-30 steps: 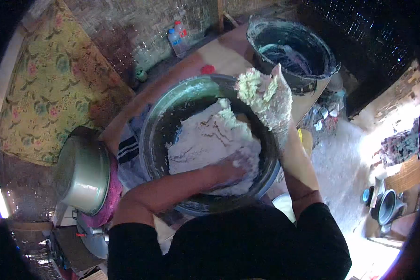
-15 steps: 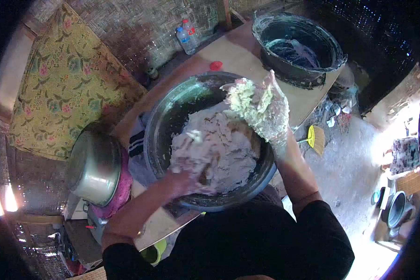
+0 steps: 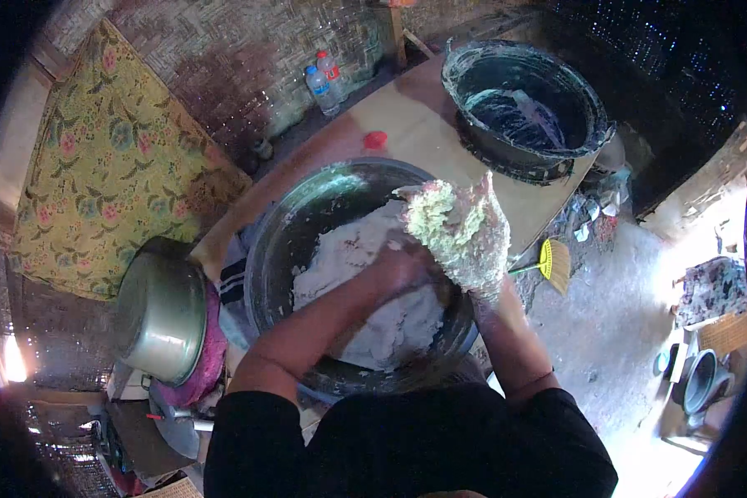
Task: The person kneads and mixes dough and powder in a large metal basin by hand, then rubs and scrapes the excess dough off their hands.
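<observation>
A wide dark basin (image 3: 261, 274) in front of me holds a pale, floury mass of dough (image 3: 382, 332). My right hand (image 3: 473, 241) is raised over the basin's right side, thickly coated in sticky dough. Its thumb and fingers are apart, with yellowish clumps (image 3: 432, 217) clinging to the palm and fingers. My left hand (image 3: 402, 267) reaches across the basin, low over the dough and close beside the right hand. Its fingers are hidden, so I cannot see whether they grip anything.
A second dark tub (image 3: 523, 158) with pale residue stands at the table's far end. A red object (image 3: 375, 139) lies near two bottles (image 3: 322, 91). At left, a metal pot (image 3: 159, 311) stands by a patterned cloth (image 3: 112, 166). A broom (image 3: 554, 264) is on the right.
My left hand has moved from the basin's near left rightward across the dough, beside my right hand. The right hand stays raised, still coated in dough. The camera view has shifted slightly.
</observation>
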The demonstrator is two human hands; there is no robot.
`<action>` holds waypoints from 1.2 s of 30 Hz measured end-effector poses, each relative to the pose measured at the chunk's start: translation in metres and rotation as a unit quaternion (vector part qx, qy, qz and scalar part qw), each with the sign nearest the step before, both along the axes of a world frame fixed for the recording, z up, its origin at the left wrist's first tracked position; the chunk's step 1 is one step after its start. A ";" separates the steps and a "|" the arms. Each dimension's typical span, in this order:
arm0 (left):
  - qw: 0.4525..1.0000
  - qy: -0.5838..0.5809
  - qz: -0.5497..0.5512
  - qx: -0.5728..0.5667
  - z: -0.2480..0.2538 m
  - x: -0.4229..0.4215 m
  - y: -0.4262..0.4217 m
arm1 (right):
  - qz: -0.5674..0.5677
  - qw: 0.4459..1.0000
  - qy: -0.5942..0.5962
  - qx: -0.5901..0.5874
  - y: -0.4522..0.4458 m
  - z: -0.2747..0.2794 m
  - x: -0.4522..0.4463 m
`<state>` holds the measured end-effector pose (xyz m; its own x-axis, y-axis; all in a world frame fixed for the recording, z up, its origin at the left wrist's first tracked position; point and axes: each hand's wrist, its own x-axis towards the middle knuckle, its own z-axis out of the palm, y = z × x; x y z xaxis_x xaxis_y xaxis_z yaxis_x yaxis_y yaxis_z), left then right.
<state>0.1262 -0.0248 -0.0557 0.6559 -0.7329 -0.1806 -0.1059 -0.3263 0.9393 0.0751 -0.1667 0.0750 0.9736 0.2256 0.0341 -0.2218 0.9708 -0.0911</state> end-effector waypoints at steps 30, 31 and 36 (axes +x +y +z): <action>0.952 -0.274 0.006 0.137 -0.010 -0.101 0.105 | 0.058 0.995 0.033 -0.072 0.016 0.000 0.028; 0.949 -0.286 0.004 0.135 -0.019 -0.094 0.104 | 0.043 0.995 0.053 -0.071 0.018 0.003 0.025; 0.800 -0.515 -0.006 0.308 0.030 -0.030 0.075 | 0.040 0.978 -0.103 -0.176 0.014 -0.006 0.021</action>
<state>0.0960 0.0500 -0.0260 0.6829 -0.7204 0.1215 -0.7268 -0.6867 0.0135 0.0957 -0.1527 0.0690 0.9329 0.3342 0.1342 -0.2379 0.8517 -0.4669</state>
